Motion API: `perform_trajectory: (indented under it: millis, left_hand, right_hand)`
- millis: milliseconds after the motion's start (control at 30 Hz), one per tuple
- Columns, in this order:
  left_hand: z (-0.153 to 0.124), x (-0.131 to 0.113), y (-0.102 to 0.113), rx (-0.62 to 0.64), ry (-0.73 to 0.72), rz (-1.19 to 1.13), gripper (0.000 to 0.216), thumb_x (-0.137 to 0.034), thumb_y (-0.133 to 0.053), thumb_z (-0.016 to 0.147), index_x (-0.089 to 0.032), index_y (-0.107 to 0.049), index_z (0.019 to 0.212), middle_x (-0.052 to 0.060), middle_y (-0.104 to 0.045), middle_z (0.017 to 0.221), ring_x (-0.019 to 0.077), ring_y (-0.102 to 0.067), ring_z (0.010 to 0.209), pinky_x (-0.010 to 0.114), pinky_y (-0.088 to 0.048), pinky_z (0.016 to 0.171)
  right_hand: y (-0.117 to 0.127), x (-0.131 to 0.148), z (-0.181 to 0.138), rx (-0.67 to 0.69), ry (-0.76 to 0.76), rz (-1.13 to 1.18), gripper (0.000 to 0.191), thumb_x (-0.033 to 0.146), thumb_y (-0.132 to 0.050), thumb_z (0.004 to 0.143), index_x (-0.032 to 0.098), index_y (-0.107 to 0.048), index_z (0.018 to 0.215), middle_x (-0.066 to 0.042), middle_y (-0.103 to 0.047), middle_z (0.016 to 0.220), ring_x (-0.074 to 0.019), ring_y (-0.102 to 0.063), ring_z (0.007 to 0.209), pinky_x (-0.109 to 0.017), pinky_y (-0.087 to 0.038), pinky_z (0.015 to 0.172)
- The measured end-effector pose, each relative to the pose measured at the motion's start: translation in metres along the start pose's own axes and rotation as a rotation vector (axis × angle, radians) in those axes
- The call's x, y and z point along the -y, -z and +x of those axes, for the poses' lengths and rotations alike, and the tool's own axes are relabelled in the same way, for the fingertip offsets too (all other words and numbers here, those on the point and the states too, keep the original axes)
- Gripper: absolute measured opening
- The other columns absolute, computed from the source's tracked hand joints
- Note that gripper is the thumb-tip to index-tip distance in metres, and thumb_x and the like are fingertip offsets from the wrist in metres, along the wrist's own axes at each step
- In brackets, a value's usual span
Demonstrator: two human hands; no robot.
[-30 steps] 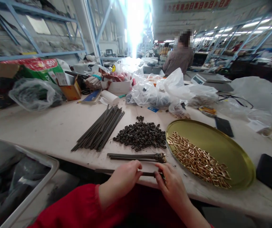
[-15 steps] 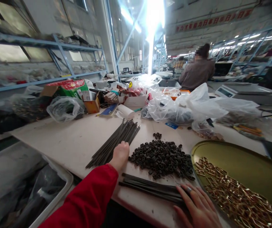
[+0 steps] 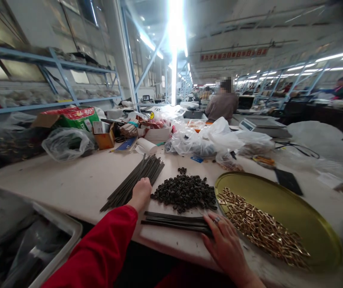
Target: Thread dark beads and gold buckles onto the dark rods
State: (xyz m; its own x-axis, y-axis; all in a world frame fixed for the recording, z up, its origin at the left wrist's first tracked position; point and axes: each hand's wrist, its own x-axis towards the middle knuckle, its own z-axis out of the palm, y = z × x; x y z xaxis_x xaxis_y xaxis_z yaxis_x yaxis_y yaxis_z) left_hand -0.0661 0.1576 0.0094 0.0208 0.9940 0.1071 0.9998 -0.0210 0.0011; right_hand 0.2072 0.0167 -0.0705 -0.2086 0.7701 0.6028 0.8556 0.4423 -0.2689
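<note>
Pale table, dark strips, black loops, golden tray

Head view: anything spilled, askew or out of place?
Nothing looks damaged or plainly spilled. Slightly odd: a small cluster of dark ring-shaped loops sits apart, just beyond the far edge of the main heap of dark loops. The long, thin dark strips at the left hand lie loosely bundled.

I've got one fierce strip light up top, blown out to white and flaring across the steelwork, with thinner tubes glowing off right. The tabletop reads dim and soft; below its edge I'm into near-black. Gold frames glint. Wide-lens stretching and smearing at my borders, upper right corner darkened, one head pixelated.
</note>
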Motion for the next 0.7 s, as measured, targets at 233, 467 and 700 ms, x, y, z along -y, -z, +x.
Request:
perform_trajectory:
  millis: [233, 467, 700]
  left_hand:
    - [-0.100, -0.023, 0.021, 0.045, -0.420, -0.147, 0.021, -0.013, -0.036, 0.086, -0.019, -0.057, 0.086, 0.005, -0.062, 0.087, 0.0177, -0.058, 0.086, 0.028, -0.043, 0.080]
    - [-0.143, -0.057, 0.021, 0.606, -0.314, -0.933, 0.022, -0.026, -0.042, 0.081, -0.016, -0.052, 0.097, 0.002, -0.062, 0.073, 0.0135, -0.056, 0.061, 0.023, -0.044, 0.056]
    - [-0.120, -0.078, 0.016, 0.957, 0.135, -1.475, 0.021, -0.028, -0.040, 0.076, -0.014, -0.050, 0.089, -0.007, -0.051, 0.051, 0.0029, -0.032, 0.030, 0.015, -0.019, 0.031]
  right_hand:
    - [0.026, 0.022, 0.023, 0.089, -0.757, 0.945, 0.050, 0.052, -0.035, 0.086, 0.017, -0.037, 0.121, 0.003, -0.052, 0.063, -0.0114, -0.044, 0.043, -0.023, -0.036, 0.038]
    - [0.029, 0.042, 0.038, 0.381, -0.645, 1.032, 0.035, 0.048, -0.045, 0.083, 0.017, -0.051, 0.098, 0.007, -0.045, 0.053, -0.0093, -0.041, 0.041, -0.020, -0.032, 0.040]
    - [0.024, -0.032, 0.062, 0.313, -0.298, -0.070, 0.021, 0.024, -0.039, 0.087, 0.018, -0.059, 0.085, -0.007, -0.060, 0.085, -0.0201, -0.057, 0.079, -0.030, -0.042, 0.070]
